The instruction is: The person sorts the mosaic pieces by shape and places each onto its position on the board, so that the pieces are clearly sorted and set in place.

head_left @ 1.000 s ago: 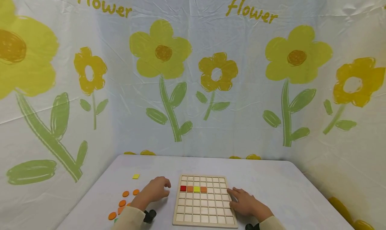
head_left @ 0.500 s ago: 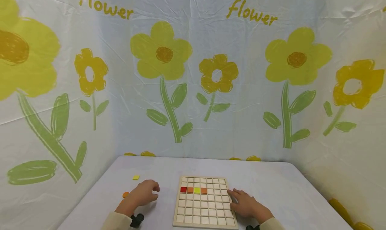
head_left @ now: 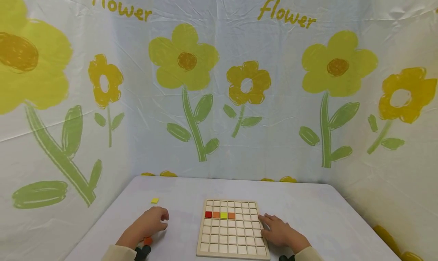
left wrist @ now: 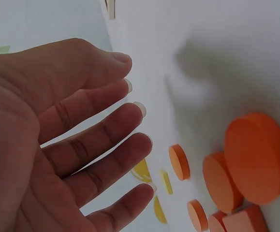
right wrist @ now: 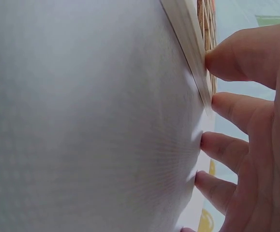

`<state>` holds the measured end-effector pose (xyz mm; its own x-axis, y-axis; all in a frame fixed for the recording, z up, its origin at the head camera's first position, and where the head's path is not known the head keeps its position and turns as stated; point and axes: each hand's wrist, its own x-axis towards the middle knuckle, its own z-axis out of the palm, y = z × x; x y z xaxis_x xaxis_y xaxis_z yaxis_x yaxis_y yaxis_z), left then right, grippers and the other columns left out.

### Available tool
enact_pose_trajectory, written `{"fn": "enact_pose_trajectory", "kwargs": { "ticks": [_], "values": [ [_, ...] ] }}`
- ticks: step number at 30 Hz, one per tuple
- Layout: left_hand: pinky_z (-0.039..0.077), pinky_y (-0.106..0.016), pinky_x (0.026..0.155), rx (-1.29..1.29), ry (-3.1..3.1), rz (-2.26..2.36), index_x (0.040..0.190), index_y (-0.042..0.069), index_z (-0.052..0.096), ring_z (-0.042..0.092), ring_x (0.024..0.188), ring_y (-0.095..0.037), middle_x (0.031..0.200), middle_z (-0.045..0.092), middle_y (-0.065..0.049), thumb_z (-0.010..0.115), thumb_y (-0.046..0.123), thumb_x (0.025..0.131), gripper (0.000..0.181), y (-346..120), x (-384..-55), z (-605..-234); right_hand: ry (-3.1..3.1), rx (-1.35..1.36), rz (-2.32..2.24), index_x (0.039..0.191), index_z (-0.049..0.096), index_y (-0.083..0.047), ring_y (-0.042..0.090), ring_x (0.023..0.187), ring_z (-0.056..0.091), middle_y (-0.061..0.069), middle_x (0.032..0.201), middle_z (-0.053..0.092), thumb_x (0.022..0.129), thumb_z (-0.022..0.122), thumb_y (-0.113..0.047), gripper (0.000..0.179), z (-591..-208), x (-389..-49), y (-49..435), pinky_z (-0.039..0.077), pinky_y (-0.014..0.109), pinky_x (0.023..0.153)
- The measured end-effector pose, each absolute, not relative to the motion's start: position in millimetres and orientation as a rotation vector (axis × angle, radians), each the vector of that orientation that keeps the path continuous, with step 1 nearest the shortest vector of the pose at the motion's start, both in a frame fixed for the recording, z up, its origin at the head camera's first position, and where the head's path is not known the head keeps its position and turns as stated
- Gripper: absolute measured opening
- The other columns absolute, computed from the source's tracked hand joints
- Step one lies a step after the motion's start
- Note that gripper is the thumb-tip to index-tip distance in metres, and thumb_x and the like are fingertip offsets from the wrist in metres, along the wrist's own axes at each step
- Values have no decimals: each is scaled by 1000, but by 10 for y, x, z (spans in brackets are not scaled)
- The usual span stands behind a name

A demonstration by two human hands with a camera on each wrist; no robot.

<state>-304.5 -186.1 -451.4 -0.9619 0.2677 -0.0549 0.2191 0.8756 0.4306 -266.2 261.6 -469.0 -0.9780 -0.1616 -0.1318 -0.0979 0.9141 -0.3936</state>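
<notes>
My left hand [head_left: 151, 221] hovers over the left side of the table, holding nothing, its fingers loosely bent. Under and around it lie orange discs [left wrist: 258, 158] and a salmon-orange square tile [left wrist: 246, 221], mostly hidden by the hand and forearm in the head view. A wooden grid board [head_left: 232, 240] lies at the middle of the table. One of its rows bears a red tile [head_left: 208, 214], two orange tiles [head_left: 216, 215] and a yellow tile [head_left: 224, 215]. My right hand [head_left: 278, 231] rests at the board's right edge, its thumb and a fingertip touching the frame, other fingertips on the table.
A lone yellow square tile [head_left: 155, 201] lies on the white table [head_left: 294, 200] beyond my left hand. Flower-printed cloth [head_left: 280, 139] hangs around the back and sides of the table.
My left hand has moved left, away from the board and over the loose pieces, covering most of them in the head view. The right hand and the board have stayed in place.
</notes>
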Motion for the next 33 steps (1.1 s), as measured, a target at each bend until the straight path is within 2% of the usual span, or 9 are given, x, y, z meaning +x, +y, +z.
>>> {"fn": "enact_pose_trajectory", "kwargs": {
  "ticks": [21,28,33],
  "values": [
    [46,-35,67,285,2886,709,87,9,63,50,74,-18,84,57,-2,69,9,84,6,-2208,-2894,-4469,2924,-196,-574,141,50,-14,45,134,39,18,146,46,91,58,-33,53,-4656,-2645,2590,25,76,99],
    [45,-30,58,204,2851,691,84,10,62,53,64,-17,77,57,-3,70,13,84,8,-2297,-2857,-4487,2933,-196,-572,141,50,-14,45,134,40,18,145,45,92,58,-32,53,-4650,-2640,2582,26,75,99],
    [43,-29,57,157,2838,673,82,10,61,53,61,-16,70,57,-4,70,15,84,10,-2327,-2816,-4480,2932,-196,-574,141,50,-13,45,134,39,18,145,45,92,58,-32,53,-4656,-2639,2586,25,75,99]
  ]
}}
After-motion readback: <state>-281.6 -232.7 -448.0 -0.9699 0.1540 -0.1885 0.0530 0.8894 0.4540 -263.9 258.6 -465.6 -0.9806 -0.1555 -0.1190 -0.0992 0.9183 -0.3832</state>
